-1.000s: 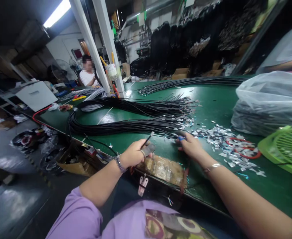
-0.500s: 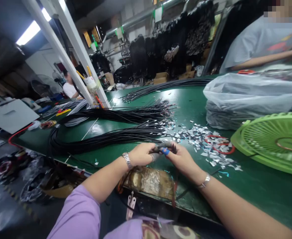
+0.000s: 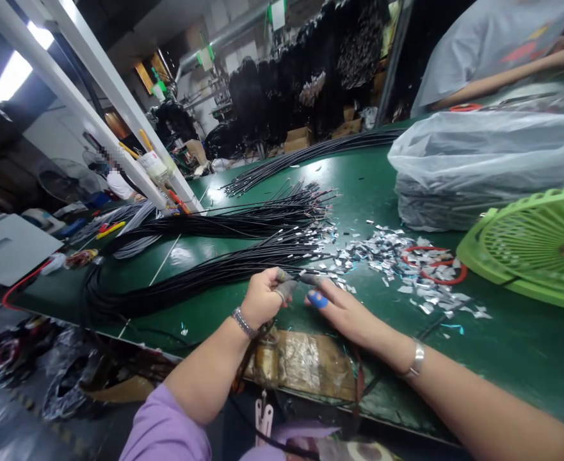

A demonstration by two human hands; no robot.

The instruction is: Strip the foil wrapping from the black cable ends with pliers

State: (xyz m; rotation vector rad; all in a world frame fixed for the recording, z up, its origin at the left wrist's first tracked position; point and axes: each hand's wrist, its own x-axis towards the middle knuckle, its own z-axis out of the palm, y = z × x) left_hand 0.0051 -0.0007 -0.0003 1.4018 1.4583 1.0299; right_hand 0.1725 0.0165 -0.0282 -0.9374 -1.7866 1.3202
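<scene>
My left hand [image 3: 265, 298] is closed in a pinch over the bench, with grey coverings on its thumb and fingertip. A dark cable [image 3: 264, 331] shows just below this hand and seems to run into its grip; its end is hard to make out. My right hand [image 3: 342, 310] is beside it, fingers stretched toward the left fingertips, thumb apart. A blue wrap is on one digit and a grey covering on another. Behind the hands lies a bundle of black cables [image 3: 200, 282], stripped ends pointing right. A second black cable bundle [image 3: 224, 221] lies beyond it.
Silvery scraps [image 3: 378, 253] and a red cord loop [image 3: 457, 276] lie right of the hands. A green fan [image 3: 531, 250] and a plastic bag of cables [image 3: 483, 173] stand at the right. A taped brown block [image 3: 310, 365] sits at the bench edge. A co-worker [image 3: 493, 57] is across the bench.
My hands, close together around a dark cable before, have moved apart. The right fingers have straightened and the left hand has shifted left. The view has tilted slightly.
</scene>
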